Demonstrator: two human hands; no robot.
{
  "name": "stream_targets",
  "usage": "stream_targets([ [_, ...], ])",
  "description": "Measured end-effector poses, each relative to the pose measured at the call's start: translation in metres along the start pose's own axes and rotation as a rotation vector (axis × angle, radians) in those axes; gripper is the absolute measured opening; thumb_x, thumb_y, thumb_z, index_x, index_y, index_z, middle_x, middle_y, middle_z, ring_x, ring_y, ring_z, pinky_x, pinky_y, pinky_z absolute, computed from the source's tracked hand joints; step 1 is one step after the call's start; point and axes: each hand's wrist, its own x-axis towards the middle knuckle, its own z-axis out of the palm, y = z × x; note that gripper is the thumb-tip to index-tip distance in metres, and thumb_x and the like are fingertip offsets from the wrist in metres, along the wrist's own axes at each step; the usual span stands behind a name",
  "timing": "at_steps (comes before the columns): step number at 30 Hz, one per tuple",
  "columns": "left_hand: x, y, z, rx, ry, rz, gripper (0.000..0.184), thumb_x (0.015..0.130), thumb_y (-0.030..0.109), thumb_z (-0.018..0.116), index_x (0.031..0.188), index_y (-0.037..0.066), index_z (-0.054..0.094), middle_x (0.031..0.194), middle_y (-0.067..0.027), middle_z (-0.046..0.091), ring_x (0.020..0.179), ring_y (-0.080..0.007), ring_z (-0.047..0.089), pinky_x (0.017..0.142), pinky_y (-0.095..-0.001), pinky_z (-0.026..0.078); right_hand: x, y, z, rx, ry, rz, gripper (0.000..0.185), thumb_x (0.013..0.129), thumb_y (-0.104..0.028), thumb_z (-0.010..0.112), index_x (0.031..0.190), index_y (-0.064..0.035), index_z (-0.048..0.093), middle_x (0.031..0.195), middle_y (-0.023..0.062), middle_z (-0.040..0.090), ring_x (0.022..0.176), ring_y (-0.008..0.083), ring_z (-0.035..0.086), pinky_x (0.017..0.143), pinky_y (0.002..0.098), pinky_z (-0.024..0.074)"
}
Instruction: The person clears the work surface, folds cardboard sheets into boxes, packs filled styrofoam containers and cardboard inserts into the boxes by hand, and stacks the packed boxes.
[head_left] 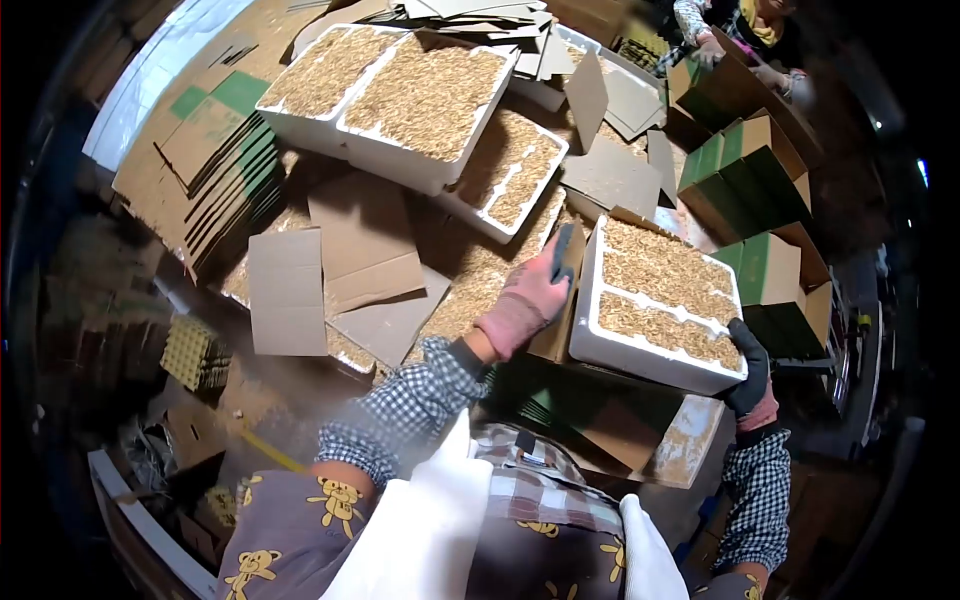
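A white foam box [655, 356] filled with wood-shaving-like material sits tilted over a green and brown carton in front of me. My right hand [750, 372], in a dark and pink glove, grips the box's right corner. My left hand [533, 293], in a pink and grey glove, is at the cardboard flap [570, 300] left of the box. Its fingers point up along the flap's edge, and whether they press on it is hard to tell.
More filled foam boxes [390, 165] stand behind to the left. Flat cardboard sheets [368, 235] lie on the left, with stacked cartons [225, 150] beyond. Open green cartons [745, 175] line the right. At the back right, a co-worker's gloved hands [709, 50] hold cardboard.
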Motion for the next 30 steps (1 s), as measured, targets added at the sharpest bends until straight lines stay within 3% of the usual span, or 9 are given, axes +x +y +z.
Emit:
stream_targets([
  [4, 0.007, 0.043, 0.000, 0.392, -0.175, -0.069, 0.058, 0.084, 0.012, 0.056, 0.138, -0.001, 0.038, 0.108, -0.0259, 0.061, 0.095, -0.0389, 0.062, 0.083, -0.0426, 0.051, 0.007, -0.023, 0.041, -0.328, -0.027, 0.033, 0.049, 0.093, -0.025, 0.058, 0.131, 0.0042, 0.046, 0.119, 0.0139, 0.061, 0.104, 0.0196, 0.062, 0.090, 0.0313, 0.0503],
  [10, -0.007, 0.017, -0.031, -0.199, -0.310, -0.182, 0.059, 0.081, 0.029, 0.069, 0.132, 0.005, 0.051, 0.114, -0.0197, 0.063, 0.104, -0.0328, 0.061, 0.089, -0.0368, 0.049, 0.013, -0.018, 0.021, -0.790, -0.112, 0.208, 0.049, 0.092, -0.025, 0.062, 0.130, 0.0033, 0.049, 0.116, 0.0069, 0.062, 0.103, 0.0146, 0.057, 0.091, 0.0298, 0.0449],
  [12, -0.040, -0.043, -0.082, 0.373, 0.139, 0.155, 0.072, 0.078, 0.040, 0.072, 0.137, 0.008, 0.046, 0.127, -0.0199, 0.056, 0.119, -0.0325, 0.052, 0.095, -0.0431, 0.045, 0.019, 0.010, -0.002, -0.760, -0.079, 0.095, 0.049, 0.088, -0.013, 0.065, 0.132, 0.0009, 0.047, 0.121, 0.0074, 0.060, 0.110, 0.0169, 0.054, 0.095, 0.0313, 0.0424],
  [16, -0.124, -0.137, -0.212, 1.217, 0.443, -1.017, 0.105, 0.069, 0.064, 0.069, 0.148, 0.011, 0.024, 0.148, -0.0284, 0.022, 0.128, -0.0559, 0.029, 0.105, -0.0584, 0.032, 0.034, 0.057, -0.108, -1.193, -0.023, 0.103, 0.054, 0.079, -0.004, 0.065, 0.130, 0.0011, 0.047, 0.122, 0.0135, 0.060, 0.113, 0.0241, 0.055, 0.097, 0.0324, 0.0412],
  [20, -0.152, -0.164, -0.261, 1.070, 0.345, -0.784, 0.092, 0.070, 0.052, 0.073, 0.139, 0.002, 0.039, 0.132, -0.0304, 0.046, 0.124, -0.0393, 0.046, 0.100, -0.0439, 0.042, 0.029, 0.031, -0.022, -1.600, 0.178, 0.337, 0.042, 0.080, -0.027, 0.069, 0.110, 0.0009, 0.061, 0.106, 0.0239, 0.065, 0.102, 0.0379, 0.061, 0.087, 0.0388, 0.0477],
  [22, -0.160, -0.133, -0.272, 1.096, 0.382, -0.663, 0.054, 0.074, 0.042, 0.069, 0.111, 0.003, 0.062, 0.102, -0.0178, 0.065, 0.095, -0.0334, 0.063, 0.085, -0.0418, 0.051, 0.019, 0.044, -0.009, -1.799, 0.124, 0.108, 0.039, 0.078, -0.039, 0.068, 0.091, -0.0024, 0.068, 0.087, 0.0205, 0.068, 0.089, 0.0365, 0.064, 0.078, 0.0444, 0.0501],
  [25, -0.160, -0.031, -0.218, 0.979, 0.939, -0.155, 0.028, 0.078, 0.011, 0.065, 0.106, 0.004, 0.066, 0.097, -0.0127, 0.066, 0.089, -0.0295, 0.064, 0.078, -0.0358, 0.052, 0.006, 0.065, -0.012, -1.967, 0.161, -0.102, 0.038, 0.074, -0.042, 0.068, 0.095, -0.0097, 0.070, 0.084, 0.0154, 0.068, 0.083, 0.0316, 0.065, 0.074, 0.0424, 0.0511],
  [28, -0.144, 0.056, -0.136, 0.887, 0.829, 0.390, 0.026, 0.084, 0.004, 0.062, 0.108, -0.007, 0.062, 0.101, -0.0198, 0.065, 0.099, -0.0330, 0.063, 0.084, -0.0392, 0.051, -0.024, 0.049, -0.010, -1.527, 0.625, -1.035, 0.036, 0.068, -0.018, 0.075, 0.103, -0.0112, 0.069, 0.089, 0.0079, 0.066, 0.081, 0.0318, 0.064, 0.077, 0.0424, 0.0507],
  [30, -0.112, 0.107, -0.065, 0.746, 0.430, 0.689, 0.027, 0.080, 0.010, 0.066, 0.106, 0.001, 0.064, 0.104, -0.0146, 0.063, 0.095, -0.0283, 0.061, 0.080, -0.0380, 0.052, -0.022, 0.062, -0.025, -1.096, 0.570, -0.797, 0.031, 0.079, -0.011, 0.068, 0.110, -0.0064, 0.065, 0.086, 0.0037, 0.066, 0.076, 0.0201, 0.063, 0.069, 0.0322, 0.0502],
])
